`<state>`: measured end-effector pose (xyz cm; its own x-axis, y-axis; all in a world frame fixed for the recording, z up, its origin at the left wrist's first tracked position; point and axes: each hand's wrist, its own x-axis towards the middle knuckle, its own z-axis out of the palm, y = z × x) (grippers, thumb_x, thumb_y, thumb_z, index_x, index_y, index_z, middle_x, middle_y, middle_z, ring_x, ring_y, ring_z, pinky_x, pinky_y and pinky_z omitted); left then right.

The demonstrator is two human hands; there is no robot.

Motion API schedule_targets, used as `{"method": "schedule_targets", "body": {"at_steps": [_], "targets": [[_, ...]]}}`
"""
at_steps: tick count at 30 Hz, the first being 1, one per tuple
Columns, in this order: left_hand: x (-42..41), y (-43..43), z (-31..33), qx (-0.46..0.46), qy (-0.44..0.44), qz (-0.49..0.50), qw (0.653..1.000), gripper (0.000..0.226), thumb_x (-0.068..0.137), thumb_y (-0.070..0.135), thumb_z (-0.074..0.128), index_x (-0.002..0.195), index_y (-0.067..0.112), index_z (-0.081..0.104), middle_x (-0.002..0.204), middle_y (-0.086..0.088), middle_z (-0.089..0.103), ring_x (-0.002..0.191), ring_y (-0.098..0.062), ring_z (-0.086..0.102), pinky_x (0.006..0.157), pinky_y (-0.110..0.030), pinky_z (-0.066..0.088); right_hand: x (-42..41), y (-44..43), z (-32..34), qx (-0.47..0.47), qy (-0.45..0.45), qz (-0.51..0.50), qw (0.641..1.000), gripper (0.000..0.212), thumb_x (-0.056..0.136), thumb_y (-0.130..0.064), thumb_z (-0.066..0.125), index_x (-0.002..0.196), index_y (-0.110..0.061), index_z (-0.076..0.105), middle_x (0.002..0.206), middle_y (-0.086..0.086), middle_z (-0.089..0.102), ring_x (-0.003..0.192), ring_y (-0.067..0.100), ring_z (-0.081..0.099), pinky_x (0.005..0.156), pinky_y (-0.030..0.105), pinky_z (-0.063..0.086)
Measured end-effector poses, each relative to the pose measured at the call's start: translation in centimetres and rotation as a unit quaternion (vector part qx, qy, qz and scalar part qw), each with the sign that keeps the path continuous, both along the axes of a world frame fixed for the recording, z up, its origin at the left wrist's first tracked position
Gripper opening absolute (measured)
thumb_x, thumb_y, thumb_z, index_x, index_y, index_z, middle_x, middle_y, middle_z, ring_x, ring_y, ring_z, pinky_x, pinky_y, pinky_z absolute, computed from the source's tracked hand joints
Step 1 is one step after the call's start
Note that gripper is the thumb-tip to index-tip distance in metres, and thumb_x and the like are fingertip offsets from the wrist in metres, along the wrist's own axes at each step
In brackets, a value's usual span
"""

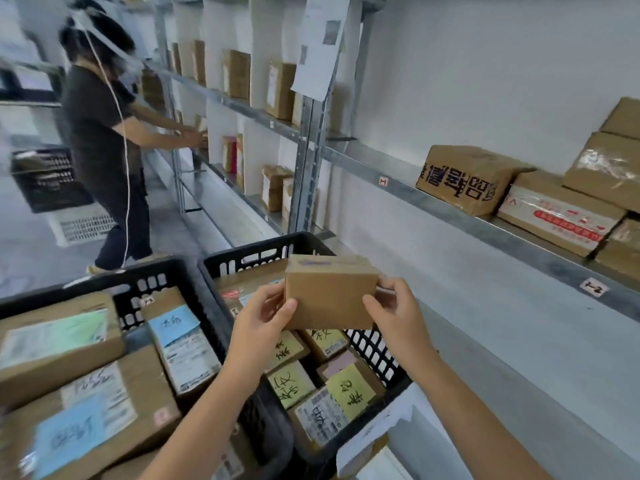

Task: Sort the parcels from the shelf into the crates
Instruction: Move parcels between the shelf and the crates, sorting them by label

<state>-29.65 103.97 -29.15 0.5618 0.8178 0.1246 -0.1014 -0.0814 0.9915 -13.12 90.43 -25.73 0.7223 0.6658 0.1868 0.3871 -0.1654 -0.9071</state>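
Observation:
I hold a small plain cardboard parcel [330, 292] in both hands above the right black crate [256, 252]. My left hand [265, 311] grips its left edge and my right hand [393, 308] grips its right edge. That crate holds several small parcels with yellow labels [349, 389]. Beside it, the left black crate [156, 275] holds larger parcels with blue labels [175, 323]. More brown parcels [467, 178] lie on the metal shelf [398, 174] at the right.
Another person in dark clothes [104, 133] stands at the left, reaching into the shelving. A black crate [45, 178] sits behind that person on the floor. Upright parcels [239, 74] fill the far shelves. A paper sheet [318, 43] hangs from the shelf post.

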Motion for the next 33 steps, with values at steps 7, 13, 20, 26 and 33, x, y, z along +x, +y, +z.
{"method": "schedule_targets", "body": {"at_steps": [7, 13, 20, 26, 33], "targets": [[-3.6, 0.1, -2.5, -0.009, 0.042, 0.05, 0.998, 0.031, 0.092, 0.019, 0.069, 0.117, 0.036, 0.064, 0.11, 0.003, 0.061, 0.095, -0.001, 0.057, 0.073, -0.014, 0.045, -3.2, 1.4, -1.6, 0.0, -0.034, 0.026, 0.999, 0.027, 0.095, -0.013, 0.056, 0.106, -0.038, 0.052, 0.121, -0.017, 0.055, 0.109, 0.0, 0.053, 0.084, 0.017, 0.044], [-7.1, 0.1, -3.3, -0.076, -0.009, 0.069, 0.995, 0.024, 0.099, 0.013, 0.056, 0.111, 0.03, 0.069, 0.111, -0.001, 0.068, 0.107, -0.017, 0.064, 0.093, -0.033, 0.052, -5.0, 3.0, -2.8, 0.007, 0.04, 0.052, 0.998, 0.04, 0.104, -0.046, 0.032, 0.099, -0.016, 0.059, 0.102, -0.001, 0.067, 0.097, 0.012, 0.063, 0.074, 0.019, 0.045], [-10.7, 0.0, -4.7, -0.111, -0.039, 0.13, 0.985, 0.025, 0.1, 0.025, 0.053, 0.077, 0.026, 0.063, 0.11, 0.007, 0.073, 0.104, -0.009, 0.068, 0.097, -0.04, 0.052, -7.8, 4.9, -3.7, -0.029, 0.097, 0.064, 0.993, 0.063, 0.083, -0.08, 0.038, 0.102, -0.026, 0.067, 0.097, 0.005, 0.072, 0.094, 0.02, 0.068, 0.088, 0.044, 0.057], [-14.2, -0.4, -5.2, -0.118, -0.053, 0.151, 0.98, 0.047, 0.087, 0.061, 0.062, 0.087, 0.014, 0.057, 0.103, 0.002, 0.077, 0.097, -0.016, 0.073, 0.088, -0.045, 0.056, -10.4, 6.1, -4.5, -0.017, 0.086, 0.088, 0.992, 0.055, 0.071, -0.072, 0.061, 0.076, -0.017, 0.054, 0.084, 0.005, 0.065, 0.076, 0.02, 0.061, 0.065, 0.031, 0.046], [-17.6, -0.5, -6.2, -0.126, -0.066, 0.205, 0.968, 0.056, 0.064, 0.068, 0.078, 0.094, 0.022, 0.066, 0.095, 0.004, 0.077, 0.093, -0.013, 0.074, 0.07, -0.024, 0.06, -13.1, 7.1, -5.8, -0.004, 0.119, 0.161, 0.98, 0.031, 0.081, -0.047, 0.075, 0.106, -0.033, 0.066, 0.1, -0.015, 0.073, 0.095, 0.001, 0.068, 0.072, 0.015, 0.054]]}}
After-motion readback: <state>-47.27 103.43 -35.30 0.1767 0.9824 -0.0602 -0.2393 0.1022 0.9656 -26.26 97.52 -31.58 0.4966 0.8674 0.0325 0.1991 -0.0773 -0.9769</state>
